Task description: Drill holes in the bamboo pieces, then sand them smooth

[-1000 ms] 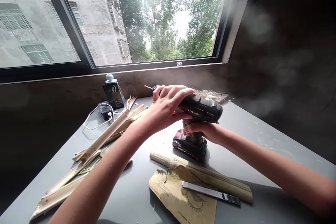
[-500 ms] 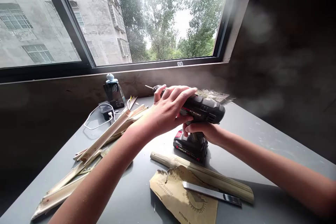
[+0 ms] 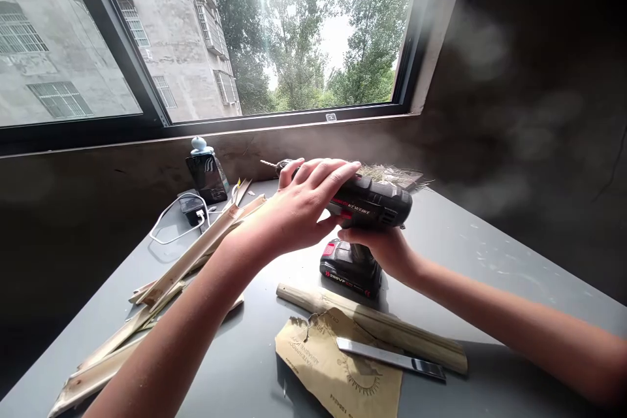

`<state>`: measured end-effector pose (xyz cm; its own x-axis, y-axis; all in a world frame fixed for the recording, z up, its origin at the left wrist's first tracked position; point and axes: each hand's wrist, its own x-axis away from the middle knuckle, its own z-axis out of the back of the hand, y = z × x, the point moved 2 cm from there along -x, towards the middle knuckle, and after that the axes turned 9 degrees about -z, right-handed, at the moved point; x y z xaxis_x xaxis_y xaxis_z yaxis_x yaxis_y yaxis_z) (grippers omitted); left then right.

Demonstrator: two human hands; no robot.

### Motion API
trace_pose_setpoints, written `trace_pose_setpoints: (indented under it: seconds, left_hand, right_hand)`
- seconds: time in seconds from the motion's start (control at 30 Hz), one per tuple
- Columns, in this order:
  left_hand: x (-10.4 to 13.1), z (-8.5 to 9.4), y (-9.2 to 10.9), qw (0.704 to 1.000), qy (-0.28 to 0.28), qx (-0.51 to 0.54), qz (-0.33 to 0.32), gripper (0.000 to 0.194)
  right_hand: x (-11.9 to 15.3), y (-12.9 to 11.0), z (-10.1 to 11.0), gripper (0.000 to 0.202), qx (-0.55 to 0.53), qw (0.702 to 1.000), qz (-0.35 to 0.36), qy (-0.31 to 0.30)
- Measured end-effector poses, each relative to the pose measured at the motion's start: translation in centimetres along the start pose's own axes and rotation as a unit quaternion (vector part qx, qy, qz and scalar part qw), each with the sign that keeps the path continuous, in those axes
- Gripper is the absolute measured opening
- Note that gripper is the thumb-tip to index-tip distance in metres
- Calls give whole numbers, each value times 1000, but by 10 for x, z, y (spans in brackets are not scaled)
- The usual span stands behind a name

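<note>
A black and red cordless drill (image 3: 375, 202) stands on its battery base on the grey table, its bit pointing left. Over the front part of the drill's body lies my left hand (image 3: 311, 199), fingers wrapped across the top. My right hand (image 3: 379, 245) is closed round the drill's handle below the body. In front of the drill lie a bamboo piece (image 3: 392, 325), a torn sheet of sandpaper (image 3: 333, 362) and a metal blade tool (image 3: 386, 357) resting on the sandpaper.
Split bamboo strips (image 3: 191, 258) are piled at the left. Behind them are a phone (image 3: 208, 177) leaning on a light-blue stand, and a black charger (image 3: 192, 209) with a white cable. Dry shavings (image 3: 392, 176) lie behind the drill, near the wall below the window.
The view has shifted slightly, so everything appears a little further left. My right hand's fingers have shifted on the handle; both hands stay on the drill.
</note>
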<state>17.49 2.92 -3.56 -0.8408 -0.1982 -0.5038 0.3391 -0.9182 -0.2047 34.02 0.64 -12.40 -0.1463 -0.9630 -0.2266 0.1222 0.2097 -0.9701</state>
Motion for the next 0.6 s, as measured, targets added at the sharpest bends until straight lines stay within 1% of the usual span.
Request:
trace_pose_setpoints:
  seconds: [0.07,0.13,0.2,0.27,0.33,0.4,0.43,0.5,0.6]
  left_hand:
    - [0,1,1,1000,-4,0,0,65]
    - [1,2,1,1000,-6,-3,6,65]
    - [1,2,1,1000,-5,-10,15,64]
    - [1,1,1,1000,-2,-15,16,63]
    - [0,-1,1,1000,4,-16,6,64]
    - [0,-2,1,1000,15,-15,-5,66]
    - [0,-3,0,1000,18,-13,-8,66]
    - [-1,-3,0,1000,19,-9,-8,64]
    - [-2,-4,-1,1000,16,-3,-4,60]
  right_hand:
    - [-3,-2,2,40,-19,1000,-14,-8]
    - [-6,-2,4,36,-39,998,-22,-41]
    - [-10,0,6,25,-62,991,-36,-115]
    - [-16,1,8,17,-77,974,-59,-206]
    - [-22,2,12,25,-89,953,-75,-281]
    - [-27,2,14,41,-113,931,-80,-337]
    - [-28,1,15,46,-128,921,-79,-359]
    - [-28,0,15,45,-150,913,-70,-372]
    - [-27,-2,13,41,-163,916,-61,-362]
